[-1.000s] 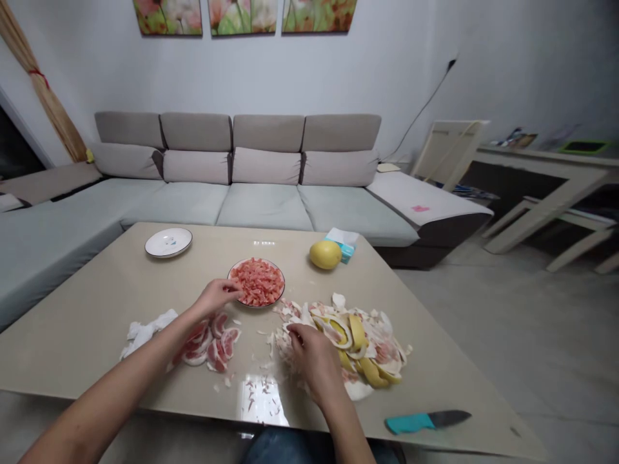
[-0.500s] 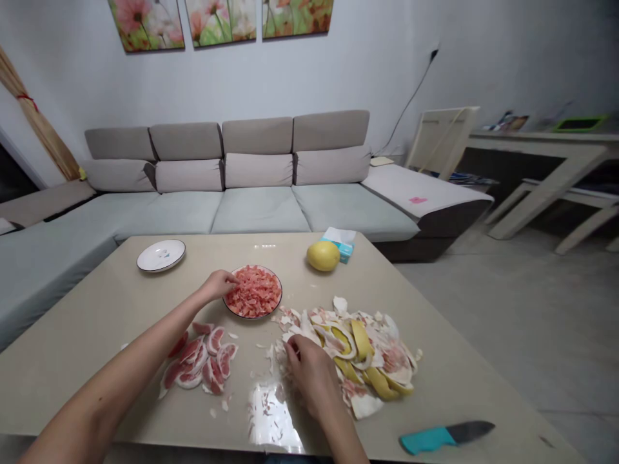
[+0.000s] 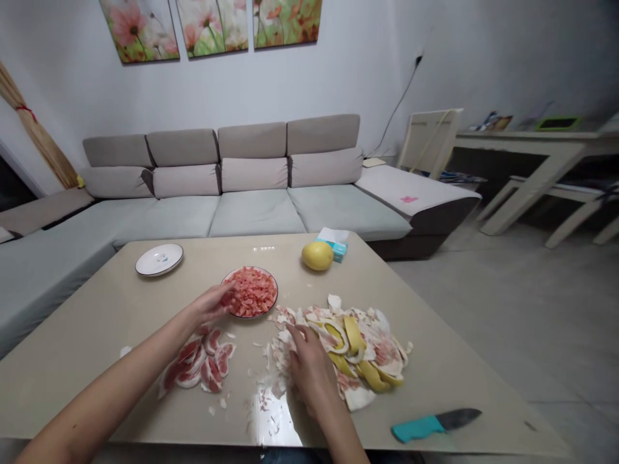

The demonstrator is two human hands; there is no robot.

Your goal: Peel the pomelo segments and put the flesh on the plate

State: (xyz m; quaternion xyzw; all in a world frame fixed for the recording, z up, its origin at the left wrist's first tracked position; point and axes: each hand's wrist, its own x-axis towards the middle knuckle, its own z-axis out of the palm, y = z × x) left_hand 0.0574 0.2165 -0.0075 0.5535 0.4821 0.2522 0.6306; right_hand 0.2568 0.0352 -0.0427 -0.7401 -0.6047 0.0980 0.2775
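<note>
My left hand (image 3: 213,305) is at the left rim of a plate (image 3: 276,303) heaped with small pieces of red pomelo flesh (image 3: 254,291). Its fingers are loosely spread and slightly blurred, with nothing visible in them. Below that wrist lie several red pomelo segments (image 3: 206,364) with whitish skin, partly hidden by the forearm. My right hand (image 3: 312,370) hovers at the left side of a pile of pomelo peel (image 3: 355,335) and white membrane scraps. The thumb and fingers are apart there, and I see nothing held.
A whole yellow pomelo (image 3: 317,256) sits before a blue tissue pack (image 3: 338,250) at the table's far edge. An oval white plate (image 3: 159,260) stands far left. A knife (image 3: 435,425) with a turquoise handle lies front right. Beyond the table (image 3: 213,254) is a sofa (image 3: 251,212).
My left hand has drawn back slightly from the flesh on the plate, and its fingers have loosened. The right hand's fingers have straightened and parted. The view has shifted a little.
</note>
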